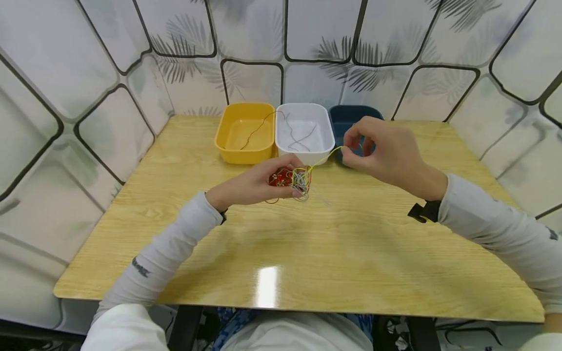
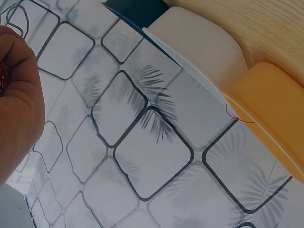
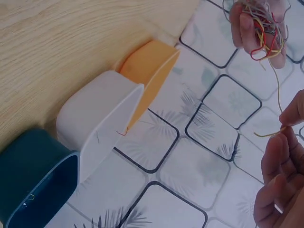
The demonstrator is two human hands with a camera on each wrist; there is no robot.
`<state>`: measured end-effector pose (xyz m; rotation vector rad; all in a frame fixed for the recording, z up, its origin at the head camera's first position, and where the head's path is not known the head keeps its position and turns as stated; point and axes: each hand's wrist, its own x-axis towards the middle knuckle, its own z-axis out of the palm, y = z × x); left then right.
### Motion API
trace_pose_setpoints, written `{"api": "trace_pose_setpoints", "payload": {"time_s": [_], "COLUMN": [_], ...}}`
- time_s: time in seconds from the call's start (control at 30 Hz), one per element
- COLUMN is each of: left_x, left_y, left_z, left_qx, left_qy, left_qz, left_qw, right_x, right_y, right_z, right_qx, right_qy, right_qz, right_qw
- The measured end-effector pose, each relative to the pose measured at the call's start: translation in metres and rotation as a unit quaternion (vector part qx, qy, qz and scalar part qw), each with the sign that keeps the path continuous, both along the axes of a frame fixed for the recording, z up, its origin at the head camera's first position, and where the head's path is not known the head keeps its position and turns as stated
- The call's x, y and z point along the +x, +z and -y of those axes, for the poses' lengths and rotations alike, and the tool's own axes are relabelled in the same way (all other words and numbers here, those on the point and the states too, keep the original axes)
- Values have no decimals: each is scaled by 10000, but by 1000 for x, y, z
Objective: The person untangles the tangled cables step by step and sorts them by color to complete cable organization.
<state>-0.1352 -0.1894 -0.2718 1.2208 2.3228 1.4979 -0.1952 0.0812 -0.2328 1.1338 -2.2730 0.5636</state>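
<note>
My left hand [image 1: 259, 183] grips a tangled bundle of thin wires [image 1: 300, 183] in red, yellow and grey, above the table in front of the bins. Up and to the right, my right hand [image 1: 391, 151] pinches a yellow wire [image 1: 329, 155] between thumb and fingertips. That wire runs taut from the bundle to the fingertips, and in the right wrist view its short free end pokes out past them. Only the edge of the left hand [image 2: 21, 95] shows in the left wrist view, with most of the bundle hidden.
Three bins stand side by side at the table's back: yellow [image 1: 226, 146], white [image 1: 325, 126] and dark blue [image 1: 347, 109]. A red-brown wire [image 1: 256, 129] lies in the yellow bin and reaches over the white rim. Grey wires [image 1: 298, 142] lie in the white bin. A patterned panel rises behind.
</note>
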Motion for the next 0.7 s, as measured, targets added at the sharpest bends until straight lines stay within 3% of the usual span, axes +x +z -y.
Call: {"api": "trace_pose_setpoints", "payload": {"time_s": [0.13, 0.3, 0.7], "left_x": [6, 8, 3], "left_y": [7, 8, 6], "left_z": [0, -2, -2], "left_qx": [7, -40, 45], "left_qy": [10, 18, -47], "left_qz": [67, 84, 199], "left_qw": [10000, 10000, 9998], "right_x": [-2, -5, -25], "right_y": [3, 5, 3], "right_z": [-6, -12, -16], "right_qx": [-102, -114, -342], "right_qy": [-285, -682, -806], "right_qz": [376, 957, 1135], "right_qw": [9988, 9930, 9897]}}
